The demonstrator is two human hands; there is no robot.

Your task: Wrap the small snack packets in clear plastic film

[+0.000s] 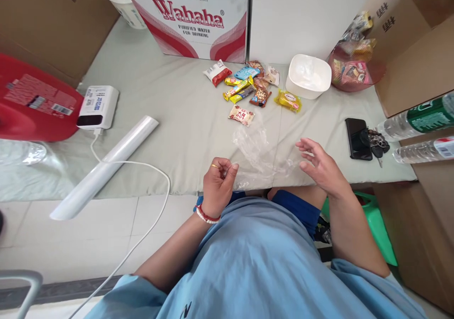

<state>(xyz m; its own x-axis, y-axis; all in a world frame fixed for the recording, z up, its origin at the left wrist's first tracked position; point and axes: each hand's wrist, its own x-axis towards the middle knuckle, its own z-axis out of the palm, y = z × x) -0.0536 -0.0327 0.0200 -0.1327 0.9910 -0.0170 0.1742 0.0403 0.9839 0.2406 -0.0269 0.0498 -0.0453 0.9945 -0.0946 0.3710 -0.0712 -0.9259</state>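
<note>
Bright, even light washes over the tabletop (170, 96), shadows soft and faint! Glints sparkle on the bag (251, 141), a pale sheen runs down the tube (124, 144), the box (191, 21) print reads crisply, and wide-angle stretch pulls at the edges!

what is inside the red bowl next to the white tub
The red bowl holds several wrapped snacks, including a pink packet. Whatever lies beneath the uppermost ones is covered, so I can't tell.

Lt blue shirt (255, 257), dk blue shorts (296, 210), red/wht bracelet (209, 218), gold ring (214, 166).
</note>
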